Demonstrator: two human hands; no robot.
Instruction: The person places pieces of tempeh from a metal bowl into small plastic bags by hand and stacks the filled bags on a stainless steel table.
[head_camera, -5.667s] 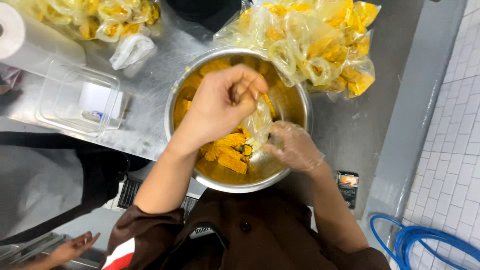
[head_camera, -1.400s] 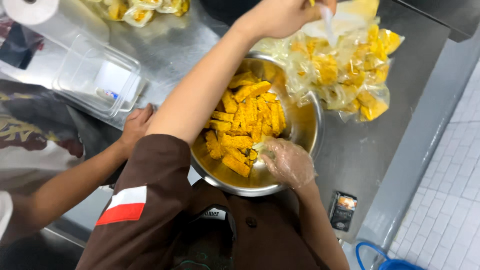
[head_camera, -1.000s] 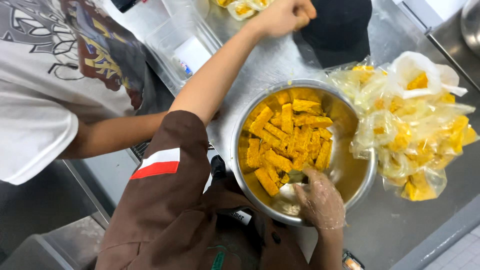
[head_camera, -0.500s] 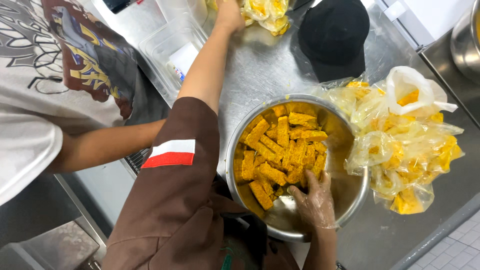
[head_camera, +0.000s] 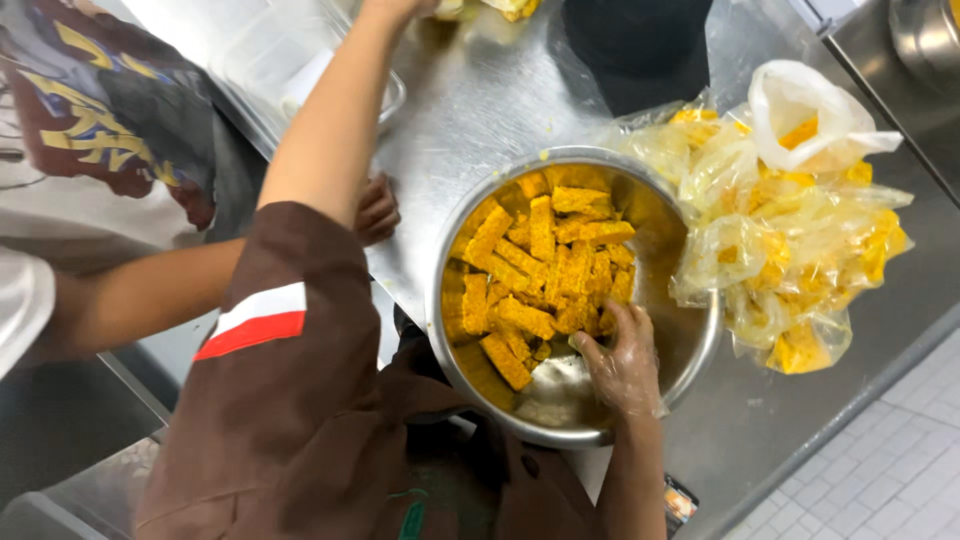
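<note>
A round steel bowl (head_camera: 702, 352) on the steel counter holds several yellow-orange breaded sticks (head_camera: 530, 262). My right hand (head_camera: 626, 362), in a thin clear glove, lies inside the bowl at its near right. Its fingers are spread and touch the sticks. My left arm, in a brown sleeve with a red and white stripe, stretches across the counter to the far edge. My left hand (head_camera: 398, 8) is cut off by the top of the frame next to some yellow bags, so its grip is hidden.
A heap of crumpled clear bags (head_camera: 790, 235) with yellow crumbs lies right of the bowl. A black cap (head_camera: 640, 45) and a clear plastic container (head_camera: 265, 60) sit at the far side. Another person's hand (head_camera: 376, 208) rests on the counter edge at left.
My left arm has reached farther away, to the bags at the far side, and its hand has left the frame. My right hand has stayed in the bowl.
</note>
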